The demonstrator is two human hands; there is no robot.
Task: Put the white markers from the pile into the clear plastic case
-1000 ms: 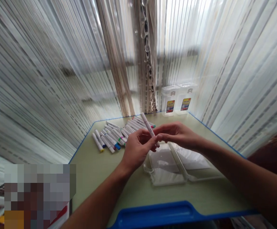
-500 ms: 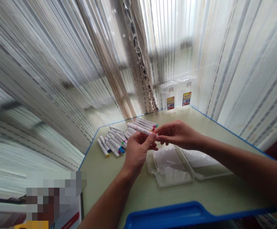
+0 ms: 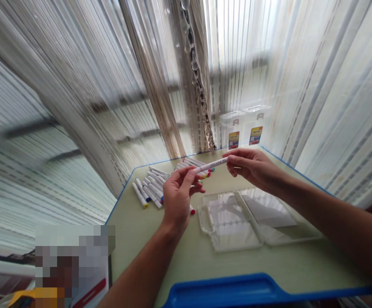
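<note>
A white marker pen (image 3: 212,164) is held up between both hands above the table, tilted with its right end higher. My left hand (image 3: 181,190) pinches its left end between thumb and fingers. At the other end, the thumb and fingertips of my right hand (image 3: 248,167) are closed on the pen. Behind my left hand lies a loose pile of white markers (image 3: 152,184) with coloured ends, partly hidden by that hand. One red-ended marker (image 3: 192,211) shows beside my left wrist. Below my right hand an opened clear plastic case (image 3: 229,244) lies flat.
Two clear cases with yellow labels (image 3: 255,136) stand at the table's back edge, against string curtains (image 3: 237,64). The pale green table (image 3: 186,261) has a blue rim and a blue tray (image 3: 227,288) at its front. A blurred-out patch (image 3: 73,265) covers the lower left.
The marker has turned so its right end points up, and my right hand has moved up and right along it. A red-ended marker now shows by my left wrist. The view has shifted slightly.
</note>
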